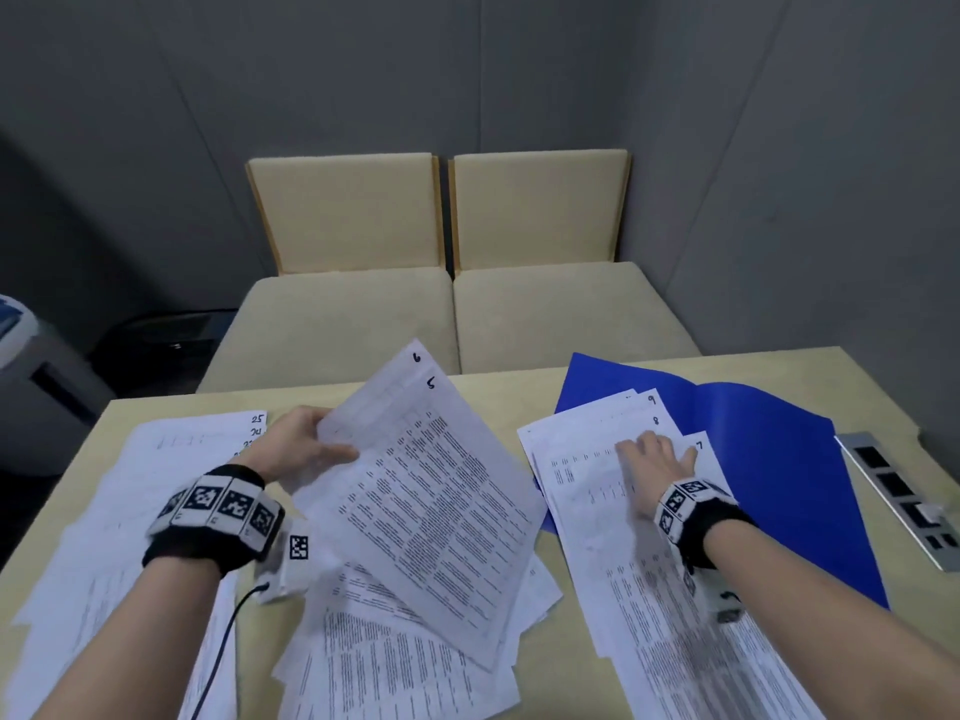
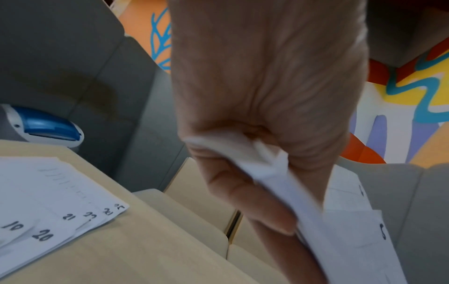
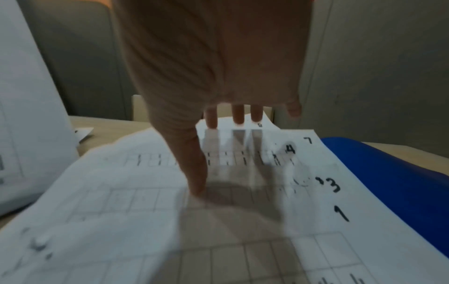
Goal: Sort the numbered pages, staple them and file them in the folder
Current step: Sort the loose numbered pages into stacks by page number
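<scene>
**Pages 5 and 6 lifted, right pile pinned**

My left hand pinches the sheets numbered 5 and 6, lifted above the desk, thumb on top and fingers curled beneath. My right hand lies flat, fingers straight, on the fanned pile showing 7, 8 and 9, which rests partly on the open blue folder. Left of the folder, beyond the lifted sheets, lies a stack topped 25.

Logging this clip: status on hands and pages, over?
Left hand grips pages 5 and 6, raised. Right hand flat on low-number stack over blue folder. Unsorted sheets beneath.
</scene>
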Demonstrator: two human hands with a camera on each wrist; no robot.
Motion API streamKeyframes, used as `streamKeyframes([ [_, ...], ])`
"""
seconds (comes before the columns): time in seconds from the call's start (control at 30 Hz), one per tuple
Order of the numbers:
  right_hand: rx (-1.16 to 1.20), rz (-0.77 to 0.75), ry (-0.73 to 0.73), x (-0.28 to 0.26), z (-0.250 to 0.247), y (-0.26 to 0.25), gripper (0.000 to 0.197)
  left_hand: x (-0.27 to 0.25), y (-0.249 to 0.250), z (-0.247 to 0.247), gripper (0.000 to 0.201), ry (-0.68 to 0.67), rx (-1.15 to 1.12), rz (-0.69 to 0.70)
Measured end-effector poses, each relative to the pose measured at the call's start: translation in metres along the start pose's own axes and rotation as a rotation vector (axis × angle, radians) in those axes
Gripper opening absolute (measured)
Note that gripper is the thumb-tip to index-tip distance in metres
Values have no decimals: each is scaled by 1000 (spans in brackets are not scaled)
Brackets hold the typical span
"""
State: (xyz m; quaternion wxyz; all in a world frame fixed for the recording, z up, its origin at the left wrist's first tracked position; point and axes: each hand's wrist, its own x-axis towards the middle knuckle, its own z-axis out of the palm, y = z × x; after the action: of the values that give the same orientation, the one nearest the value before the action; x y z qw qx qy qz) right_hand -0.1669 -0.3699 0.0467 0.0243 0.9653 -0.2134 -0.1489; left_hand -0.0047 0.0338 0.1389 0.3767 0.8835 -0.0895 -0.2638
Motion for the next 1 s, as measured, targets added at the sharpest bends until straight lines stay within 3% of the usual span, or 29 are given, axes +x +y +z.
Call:
streamKeyframes([
  [0.3, 86, -139, 115, -12, 19, 17, 86, -2, 20, -9, 18, 63, 26, -9],
  [0.5, -30, -183, 15, -12, 26, 31, 81, -4, 34, -13, 16, 60, 74, 3],
  [0.67, -135, -215, 46, -8, 22, 33, 65, -7, 45, -18, 21, 72, 47, 16],
  [0.83, -23, -284, 58, -22, 24, 33, 34, -5, 49, -28, 25, 135, 1, 27],
  [0.9, 10, -285, 36, -24, 24, 36, 32, -5, 53, -35, 27, 197, -76, 73],
  [1.0, 12, -300, -62, -23, 10, 41, 24, -9, 68, -40, 13, 349, -217, 230],
])
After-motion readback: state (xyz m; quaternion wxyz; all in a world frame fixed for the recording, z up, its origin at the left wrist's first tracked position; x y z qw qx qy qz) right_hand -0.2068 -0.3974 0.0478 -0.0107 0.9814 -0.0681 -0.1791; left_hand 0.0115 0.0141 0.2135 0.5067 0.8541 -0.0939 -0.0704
